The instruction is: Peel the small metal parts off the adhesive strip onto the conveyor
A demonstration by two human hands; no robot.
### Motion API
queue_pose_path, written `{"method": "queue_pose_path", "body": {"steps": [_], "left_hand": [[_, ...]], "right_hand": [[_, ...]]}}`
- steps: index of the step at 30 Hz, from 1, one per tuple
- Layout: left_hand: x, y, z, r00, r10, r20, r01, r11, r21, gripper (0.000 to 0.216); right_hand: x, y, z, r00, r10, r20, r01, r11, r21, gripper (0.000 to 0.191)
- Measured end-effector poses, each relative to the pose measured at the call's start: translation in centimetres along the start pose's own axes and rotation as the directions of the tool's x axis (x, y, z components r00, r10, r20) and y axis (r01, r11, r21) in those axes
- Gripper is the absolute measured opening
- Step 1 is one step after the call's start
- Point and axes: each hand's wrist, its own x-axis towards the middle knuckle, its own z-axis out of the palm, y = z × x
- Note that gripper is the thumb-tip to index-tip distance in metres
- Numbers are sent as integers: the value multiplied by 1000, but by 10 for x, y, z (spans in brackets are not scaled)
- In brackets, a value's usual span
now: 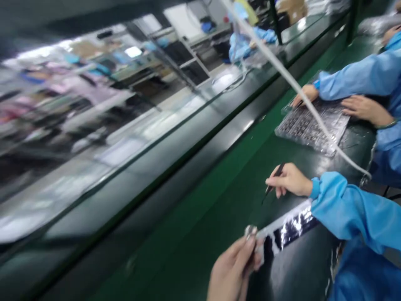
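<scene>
Near the bottom of the head view, my left hand [233, 267] pinches a small shiny metal piece [250, 231] between thumb and fingertips. Its exact kind is too blurred to tell. Higher and to the right, my right hand [291, 179], in a blue sleeve, grips black tweezers [278, 170] with their tip slanting down to the left. The tip is apart from the metal piece. A dark, glossy strip with a white border [294, 230] lies on the bench between my hands, partly hidden by my left fingers and right sleeve.
Along the green bench [200, 221], a co-worker's hands [366, 109] rest at a clear tray [310, 127] of small parts. A pale slanted pole [291, 79] crosses in front of it. A raised metal ledge [225, 104] runs behind. Blurred workstations and people fill the background.
</scene>
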Motion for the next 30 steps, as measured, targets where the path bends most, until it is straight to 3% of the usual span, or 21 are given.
{"method": "queue_pose_path", "body": {"steps": [3, 6, 16, 30], "left_hand": [[1, -6, 30, 990, -128, 55, 139, 934, -330, 32], [6, -8, 38, 988, -138, 70, 155, 877, -455, 33], [2, -8, 38, 989, -127, 70, 145, 879, -455, 21], [3, -8, 37, 986, -140, 88, 164, 879, -447, 31]], "right_hand": [[-15, 16, 11, 999, 19, 29, -17, 999, -44, 37], [-25, 24, 18, 996, 53, 70, -47, 995, -93, 36], [-27, 30, 20, 991, 100, 92, -83, 981, -173, 36], [-28, 33, 16, 972, 159, 171, -112, 961, -253, 32]]}}
